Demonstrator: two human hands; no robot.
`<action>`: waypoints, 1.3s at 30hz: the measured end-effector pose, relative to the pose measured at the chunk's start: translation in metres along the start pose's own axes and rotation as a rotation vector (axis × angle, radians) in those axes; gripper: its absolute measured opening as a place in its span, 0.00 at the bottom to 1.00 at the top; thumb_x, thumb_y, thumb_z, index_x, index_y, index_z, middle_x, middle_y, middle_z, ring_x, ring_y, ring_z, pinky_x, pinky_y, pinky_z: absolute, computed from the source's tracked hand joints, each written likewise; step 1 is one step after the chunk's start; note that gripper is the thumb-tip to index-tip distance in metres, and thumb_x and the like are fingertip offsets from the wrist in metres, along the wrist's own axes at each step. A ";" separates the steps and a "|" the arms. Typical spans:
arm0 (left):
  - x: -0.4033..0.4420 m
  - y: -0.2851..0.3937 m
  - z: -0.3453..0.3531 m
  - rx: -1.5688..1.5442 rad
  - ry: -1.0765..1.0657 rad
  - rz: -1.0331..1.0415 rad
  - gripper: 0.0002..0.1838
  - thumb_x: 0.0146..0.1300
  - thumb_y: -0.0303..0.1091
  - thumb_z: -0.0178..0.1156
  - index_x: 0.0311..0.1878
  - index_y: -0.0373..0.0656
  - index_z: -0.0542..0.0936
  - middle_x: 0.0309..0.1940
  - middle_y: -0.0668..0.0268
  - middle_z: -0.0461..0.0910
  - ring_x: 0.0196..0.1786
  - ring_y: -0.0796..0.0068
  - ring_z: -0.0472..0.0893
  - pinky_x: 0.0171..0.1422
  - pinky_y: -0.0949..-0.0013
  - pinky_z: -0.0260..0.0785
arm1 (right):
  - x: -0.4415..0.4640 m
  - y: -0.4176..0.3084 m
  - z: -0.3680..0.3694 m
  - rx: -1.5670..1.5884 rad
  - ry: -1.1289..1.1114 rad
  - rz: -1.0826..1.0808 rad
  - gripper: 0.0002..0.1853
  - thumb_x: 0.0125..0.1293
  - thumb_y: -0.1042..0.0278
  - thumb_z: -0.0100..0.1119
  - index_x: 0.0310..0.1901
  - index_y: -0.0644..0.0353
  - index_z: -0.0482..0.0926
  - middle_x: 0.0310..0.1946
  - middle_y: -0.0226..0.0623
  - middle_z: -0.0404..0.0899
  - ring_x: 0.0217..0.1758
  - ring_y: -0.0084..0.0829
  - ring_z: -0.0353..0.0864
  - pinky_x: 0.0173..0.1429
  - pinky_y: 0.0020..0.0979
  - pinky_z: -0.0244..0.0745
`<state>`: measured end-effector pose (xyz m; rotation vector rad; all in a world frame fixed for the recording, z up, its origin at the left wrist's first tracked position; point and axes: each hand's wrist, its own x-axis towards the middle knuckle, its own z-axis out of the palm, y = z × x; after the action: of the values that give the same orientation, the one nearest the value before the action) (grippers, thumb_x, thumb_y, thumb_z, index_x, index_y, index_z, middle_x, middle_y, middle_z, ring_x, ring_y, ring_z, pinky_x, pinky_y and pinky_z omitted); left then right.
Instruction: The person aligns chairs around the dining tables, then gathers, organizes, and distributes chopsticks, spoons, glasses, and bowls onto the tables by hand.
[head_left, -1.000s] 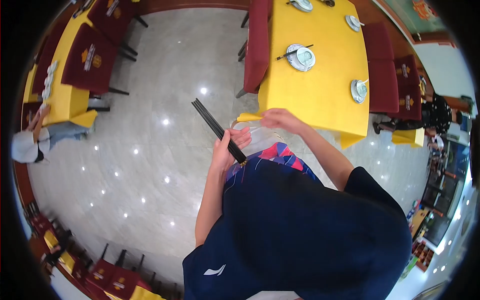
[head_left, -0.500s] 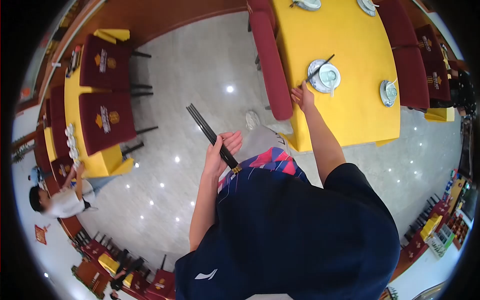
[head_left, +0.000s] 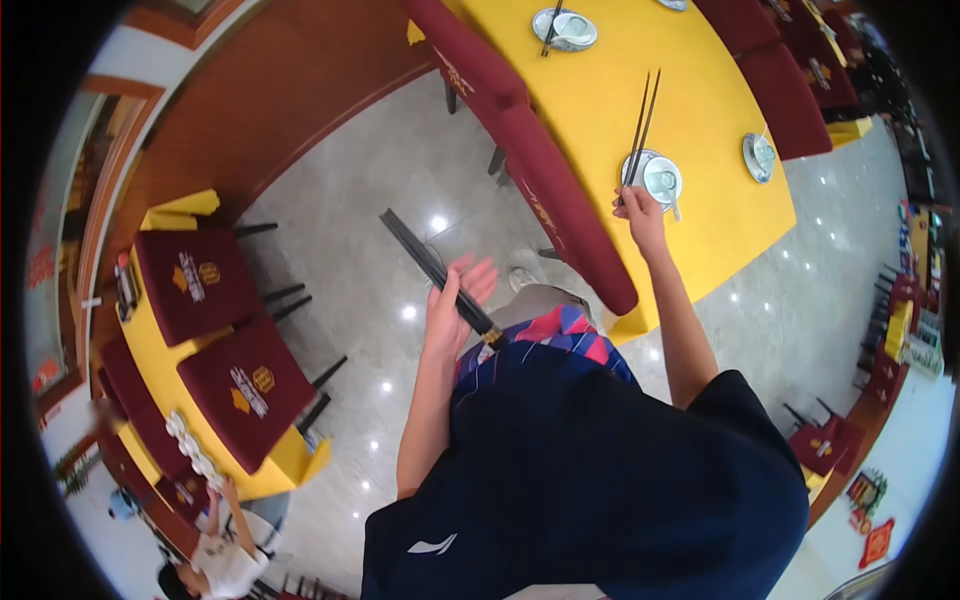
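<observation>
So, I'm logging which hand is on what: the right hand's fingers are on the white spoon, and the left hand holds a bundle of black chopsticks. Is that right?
Not quite. The head view shows the right hand with its fingers on a pair of dark chopsticks, not on the white spoon. The left hand does hold a bundle of black chopsticks.

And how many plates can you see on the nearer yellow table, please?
4: the near plate, by the right hand; the rightmost plate; the leftmost plate; and a partial plate at the picture's top edge. Others may lie out of view.
</observation>
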<state>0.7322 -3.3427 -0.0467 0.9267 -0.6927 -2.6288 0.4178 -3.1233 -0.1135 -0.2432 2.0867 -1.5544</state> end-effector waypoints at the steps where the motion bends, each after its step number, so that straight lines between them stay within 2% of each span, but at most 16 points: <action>1: 0.012 0.019 0.001 0.013 -0.064 0.011 0.24 0.78 0.43 0.41 0.65 0.34 0.63 0.64 0.40 0.68 0.64 0.49 0.73 0.68 0.51 0.68 | -0.015 -0.040 0.015 -0.075 -0.004 -0.062 0.13 0.75 0.65 0.50 0.44 0.68 0.79 0.31 0.34 0.80 0.30 0.19 0.78 0.39 0.23 0.76; 3: 0.032 0.057 0.007 0.035 -0.175 0.026 0.28 0.78 0.45 0.40 0.73 0.37 0.55 0.67 0.40 0.64 0.67 0.49 0.70 0.70 0.53 0.66 | -0.047 -0.107 0.062 -0.043 -0.107 -0.109 0.12 0.74 0.65 0.50 0.43 0.67 0.79 0.30 0.32 0.79 0.29 0.19 0.77 0.38 0.22 0.74; 7: 0.061 0.124 0.009 -0.018 -0.339 0.031 0.30 0.77 0.45 0.40 0.75 0.39 0.50 0.71 0.42 0.59 0.71 0.49 0.65 0.74 0.51 0.60 | -0.093 -0.156 0.174 -0.105 -0.406 -0.036 0.09 0.72 0.68 0.54 0.39 0.65 0.79 0.27 0.30 0.79 0.28 0.19 0.78 0.34 0.23 0.75; 13: 0.093 0.174 -0.010 -0.024 -0.422 -0.069 0.28 0.78 0.41 0.39 0.75 0.39 0.51 0.71 0.45 0.60 0.72 0.50 0.65 0.74 0.52 0.60 | -0.116 -0.161 0.274 -0.083 -0.375 0.072 0.10 0.71 0.65 0.56 0.40 0.64 0.80 0.24 0.34 0.80 0.24 0.22 0.78 0.31 0.28 0.74; 16: 0.112 0.189 -0.019 0.006 -0.421 -0.101 0.26 0.78 0.37 0.40 0.74 0.38 0.54 0.69 0.46 0.63 0.69 0.53 0.68 0.72 0.54 0.64 | -0.099 -0.176 0.291 -0.303 -0.430 0.033 0.10 0.68 0.65 0.58 0.40 0.63 0.81 0.25 0.40 0.80 0.24 0.29 0.80 0.32 0.31 0.74; 19: 0.138 0.198 -0.024 0.029 -0.358 -0.180 0.24 0.76 0.35 0.47 0.71 0.36 0.60 0.64 0.47 0.70 0.63 0.55 0.75 0.68 0.54 0.70 | -0.074 -0.187 0.292 -0.400 -0.460 -0.020 0.10 0.66 0.64 0.59 0.39 0.63 0.81 0.25 0.43 0.80 0.25 0.34 0.81 0.33 0.34 0.75; 21: 0.159 0.206 -0.031 0.021 -0.357 -0.203 0.23 0.75 0.34 0.47 0.69 0.35 0.61 0.63 0.47 0.71 0.62 0.55 0.76 0.67 0.52 0.70 | -0.048 -0.202 0.288 -0.388 -0.362 -0.245 0.09 0.70 0.66 0.56 0.40 0.63 0.81 0.27 0.36 0.80 0.26 0.24 0.80 0.31 0.28 0.74; 23: 0.181 0.216 -0.034 0.009 -0.325 -0.209 0.20 0.74 0.34 0.49 0.64 0.33 0.66 0.61 0.45 0.72 0.59 0.53 0.77 0.66 0.49 0.71 | 0.009 -0.192 0.265 -0.372 -0.101 -0.202 0.09 0.69 0.69 0.55 0.39 0.66 0.81 0.28 0.34 0.80 0.28 0.23 0.80 0.33 0.28 0.75; 24: 0.193 0.222 -0.037 0.024 -0.320 -0.216 0.20 0.74 0.34 0.49 0.64 0.33 0.66 0.61 0.45 0.72 0.59 0.53 0.77 0.66 0.49 0.71 | 0.041 -0.197 0.255 -0.132 0.050 -0.216 0.10 0.68 0.66 0.56 0.37 0.64 0.80 0.27 0.35 0.81 0.26 0.25 0.80 0.32 0.28 0.74; 25: 0.206 0.228 -0.039 0.032 -0.297 -0.204 0.20 0.74 0.34 0.50 0.63 0.32 0.66 0.61 0.44 0.72 0.60 0.52 0.77 0.66 0.48 0.71 | 0.076 -0.200 0.242 0.040 0.146 -0.041 0.11 0.69 0.65 0.54 0.37 0.66 0.80 0.28 0.30 0.80 0.27 0.19 0.78 0.30 0.23 0.72; 27: 0.229 0.244 -0.031 0.087 -0.227 -0.196 0.18 0.74 0.34 0.50 0.60 0.31 0.67 0.60 0.42 0.72 0.60 0.50 0.76 0.68 0.46 0.69 | 0.155 -0.166 0.210 0.080 0.345 0.085 0.12 0.69 0.63 0.55 0.38 0.65 0.80 0.30 0.32 0.81 0.28 0.19 0.78 0.28 0.22 0.70; 28: 0.241 0.253 -0.028 0.106 -0.229 -0.202 0.18 0.74 0.34 0.50 0.60 0.31 0.67 0.60 0.42 0.72 0.60 0.50 0.76 0.68 0.46 0.69 | 0.192 -0.140 0.197 0.105 0.368 0.200 0.16 0.69 0.59 0.55 0.46 0.65 0.78 0.36 0.35 0.82 0.30 0.23 0.80 0.29 0.24 0.71; 30: 0.262 0.266 -0.020 0.152 -0.124 -0.244 0.18 0.74 0.34 0.50 0.60 0.32 0.66 0.60 0.41 0.71 0.61 0.49 0.76 0.68 0.45 0.68 | 0.251 -0.104 0.176 0.302 0.337 0.449 0.25 0.71 0.52 0.54 0.59 0.67 0.71 0.49 0.44 0.79 0.43 0.30 0.82 0.43 0.30 0.77; 33: 0.288 0.289 -0.005 0.155 -0.036 -0.262 0.15 0.74 0.34 0.50 0.56 0.35 0.68 0.61 0.39 0.70 0.62 0.49 0.75 0.69 0.44 0.66 | 0.309 -0.059 0.157 0.372 0.308 0.525 0.31 0.72 0.49 0.53 0.65 0.65 0.63 0.59 0.49 0.71 0.53 0.37 0.79 0.52 0.35 0.76; 36: 0.330 0.311 0.020 0.198 0.004 -0.236 0.11 0.75 0.35 0.49 0.52 0.37 0.68 0.62 0.39 0.69 0.63 0.49 0.74 0.70 0.44 0.65 | 0.349 -0.036 0.149 0.624 0.221 0.569 0.33 0.71 0.48 0.54 0.66 0.66 0.62 0.61 0.50 0.69 0.55 0.36 0.78 0.54 0.35 0.75; 39: 0.354 0.326 0.043 0.256 0.082 -0.216 0.12 0.75 0.35 0.48 0.52 0.37 0.68 0.61 0.39 0.70 0.63 0.50 0.74 0.71 0.46 0.65 | 0.365 -0.027 0.152 0.766 0.199 0.565 0.27 0.72 0.52 0.54 0.62 0.67 0.67 0.55 0.47 0.75 0.53 0.34 0.79 0.53 0.33 0.76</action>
<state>0.4651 -3.7447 -0.0305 1.2367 -0.9756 -2.7094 0.1807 -3.4194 -0.2291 0.7286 1.3482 -1.8921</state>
